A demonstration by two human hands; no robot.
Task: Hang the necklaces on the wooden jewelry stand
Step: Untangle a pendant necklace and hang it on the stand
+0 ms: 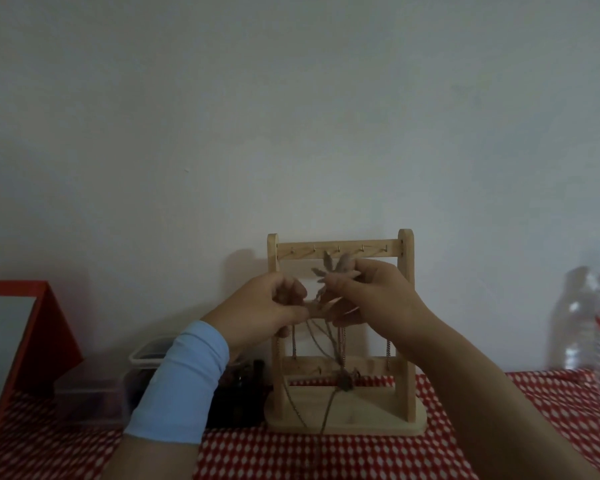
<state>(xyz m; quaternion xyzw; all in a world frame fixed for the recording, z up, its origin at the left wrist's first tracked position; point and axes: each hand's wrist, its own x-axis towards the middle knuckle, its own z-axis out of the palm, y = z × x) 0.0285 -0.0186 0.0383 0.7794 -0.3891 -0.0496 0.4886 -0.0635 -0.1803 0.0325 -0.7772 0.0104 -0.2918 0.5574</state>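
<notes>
1. Both hands are raised in front of a wooden stand (406, 327) that rests on a red-and-white patterned tablecloth (465, 427) against a pale wall (291, 116).
2. The left hand (260, 308) has its thumb and fingers pinched together on the cord of a necklace (328, 282); a light blue sleeve (181, 382) covers that forearm.
3. The right hand (374, 292), just beside the left and nearly touching it, grips the same necklace near its leaf-shaped pendant, which fans out above the fingertips.
4. The pendant sits just under the stand's top bar (340, 250), close below the small hooks; whether the cord is on a hook cannot be told.
5. Below the hands, the cord trails down past the lower bar to the stand's base.
6. Chains (388, 351) hang behind and under the right wrist, and another shows under the left hand; their upper ends are hidden by the hands.
7. Beyond the left forearm stands a clear plastic box (142, 358), and farther left a red box (32, 341).
8. Well to the right of the right arm stand clear plastic bottles (582, 327).
</notes>
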